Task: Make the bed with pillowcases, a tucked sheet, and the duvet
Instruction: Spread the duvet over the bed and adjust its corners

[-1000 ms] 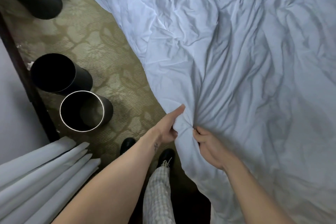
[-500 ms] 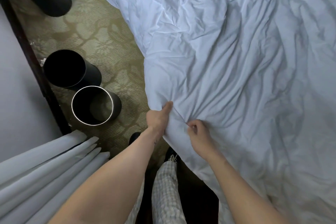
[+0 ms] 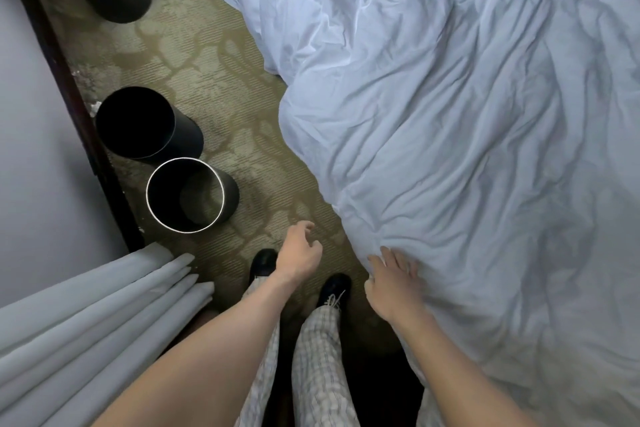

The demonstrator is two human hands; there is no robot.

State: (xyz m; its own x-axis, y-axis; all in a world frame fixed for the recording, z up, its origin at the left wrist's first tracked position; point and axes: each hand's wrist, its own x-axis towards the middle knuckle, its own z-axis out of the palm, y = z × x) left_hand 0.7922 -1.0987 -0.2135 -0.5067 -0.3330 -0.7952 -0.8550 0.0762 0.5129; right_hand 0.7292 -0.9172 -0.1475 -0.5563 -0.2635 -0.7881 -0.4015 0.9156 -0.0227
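Head camera looks steeply down, close above bedside floor.

Patterned carpet, grey curtain

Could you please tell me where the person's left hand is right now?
In the head view, the left hand is low and centre, over the carpet, fingers loosely curled and empty, between the silver-rimmed bin and the white bedding.
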